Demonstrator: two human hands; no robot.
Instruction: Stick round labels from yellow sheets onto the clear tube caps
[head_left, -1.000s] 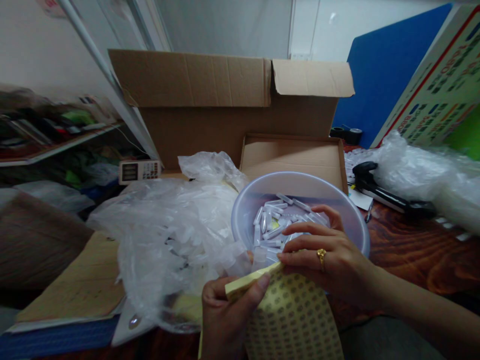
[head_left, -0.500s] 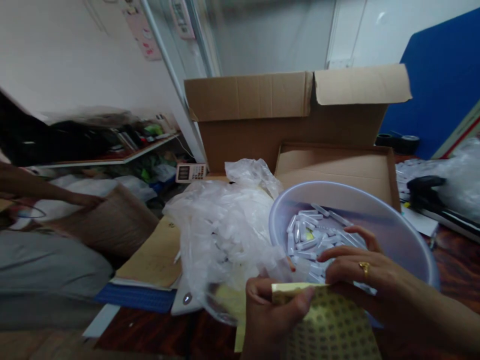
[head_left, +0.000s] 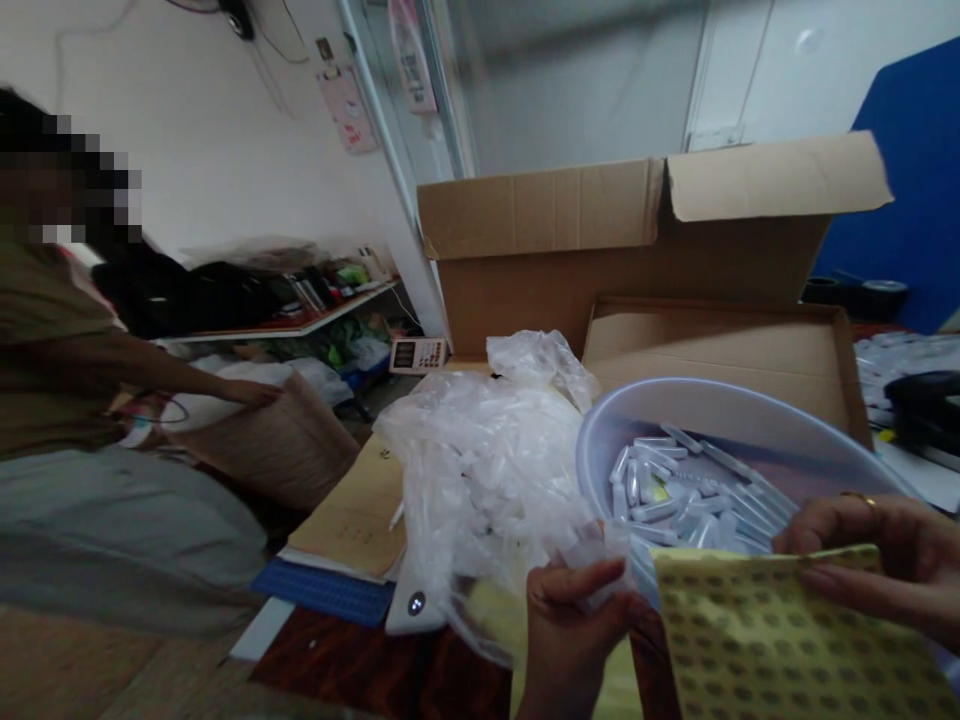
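Observation:
My right hand [head_left: 892, 550] pinches the top edge of a yellow sticker sheet [head_left: 780, 630] printed with rows of small dark marks. To its left, my left hand [head_left: 574, 625] is closed on a translucent plastic piece [head_left: 604, 560]; I cannot make out whether it is one piece or more. Behind both hands stands a pale lilac plastic basin [head_left: 600, 420] with many clear capped tubes [head_left: 660, 490] inside. A clear plastic bag [head_left: 480, 450] full of whitish items lies left of the basin. Another yellow sheet [head_left: 622, 675] shows below my left hand.
An open cardboard box [head_left: 525, 290] stands behind the basin. A calculator [head_left: 418, 355], a brown paper folder [head_left: 352, 510] and a blue pad [head_left: 322, 590] are to the left. Another person [head_left: 60, 370] at far left touches a brown carton [head_left: 270, 440]. A black tool lies right.
My left hand has let go of the sheet's top edge, and my right hand now grips it, farther right. The view has turned left, bringing more of the other person in.

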